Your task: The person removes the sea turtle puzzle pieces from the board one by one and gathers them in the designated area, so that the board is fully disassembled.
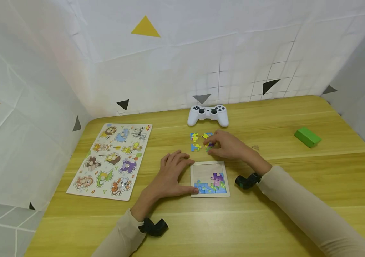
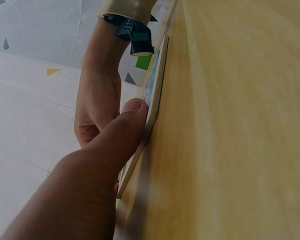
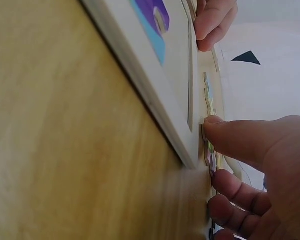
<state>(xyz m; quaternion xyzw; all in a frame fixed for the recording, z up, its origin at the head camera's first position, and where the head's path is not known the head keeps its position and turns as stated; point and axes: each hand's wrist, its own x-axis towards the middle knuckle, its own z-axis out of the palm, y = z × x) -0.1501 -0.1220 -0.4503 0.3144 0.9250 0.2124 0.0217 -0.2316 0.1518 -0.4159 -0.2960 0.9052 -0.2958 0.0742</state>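
Observation:
A small jigsaw tray (image 1: 210,163) with a pale rim lies on the table, blue and purple pieces (image 1: 212,188) fitted along its bottom and right side. My left hand (image 1: 169,176) is spread at the tray's left side; its thumb (image 2: 134,111) rests on the rim and the index finger reaches the top left corner. Behind the tray lie several loose jigsaw pieces (image 1: 195,137), yellow and blue. My right hand (image 1: 227,145) pinches a purple and green jigsaw piece (image 3: 211,155) between thumb and fingers, low at the table; the fingers partly hide it.
A white game controller (image 1: 208,115) lies behind the loose pieces. To the left is an animal puzzle board (image 1: 110,162). On the right sits a green block (image 1: 307,137). White sheeting (image 1: 169,71) hangs behind the wooden table (image 1: 265,221).

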